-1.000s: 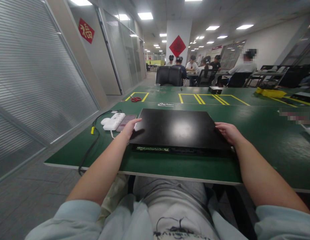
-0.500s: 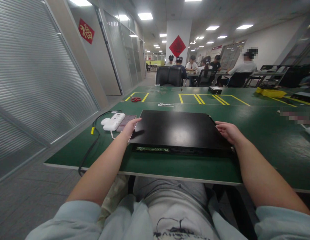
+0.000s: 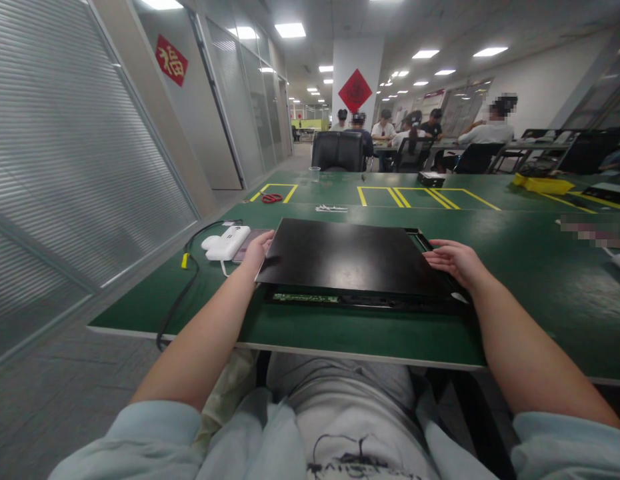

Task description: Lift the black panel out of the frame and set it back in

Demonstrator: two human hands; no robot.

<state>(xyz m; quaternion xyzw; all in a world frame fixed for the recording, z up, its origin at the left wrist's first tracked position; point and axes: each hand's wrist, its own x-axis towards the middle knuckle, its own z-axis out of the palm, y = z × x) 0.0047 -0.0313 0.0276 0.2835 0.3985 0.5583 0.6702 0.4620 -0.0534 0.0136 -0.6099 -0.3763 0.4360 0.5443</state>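
Note:
A flat, glossy black panel (image 3: 340,257) is raised and slightly tilted over a dark frame (image 3: 400,305) on the table. My left hand (image 3: 259,252) grips its left edge, some fingers hidden behind the edge. My right hand (image 3: 455,262) holds the panel's right edge between the fingers and a thumb I see only in part. Along the near side of the frame runs a green circuit board strip (image 3: 305,298). At the right, part of the frame shows past the panel's edge.
White devices (image 3: 229,243) and a phone (image 3: 245,247) lie by my left hand, with a black cable (image 3: 194,287). Beyond are red-handled scissors (image 3: 271,198), small white pieces (image 3: 331,209), a clear cup (image 3: 315,174) and a yellow tray (image 3: 543,185). Several people sit farther back.
The black panel has shifted slightly left between my hands, showing more of the frame at its right end. My right fingers have moved a little left with it.

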